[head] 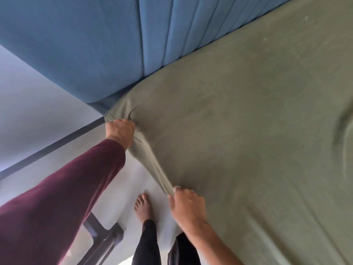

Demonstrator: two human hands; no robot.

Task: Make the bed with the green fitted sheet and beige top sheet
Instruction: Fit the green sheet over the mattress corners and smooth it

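The green fitted sheet [248, 131] covers the mattress across the right half of the view, with creases running toward the right edge. My left hand [120, 132], in a maroon sleeve, grips the sheet's corner at the foot of the blue headboard. My right hand [186, 204] pinches the sheet's hem lower along the bed's side. The seamed edge is stretched taut between both hands. No beige top sheet is in view.
A blue padded headboard [95, 44] with vertical channels stands along the top. A pale wall with a dark skirting strip [47, 148] is at left. My bare foot [143, 207] stands on the white floor beside the bed, near a dark-framed piece of furniture [103, 238].
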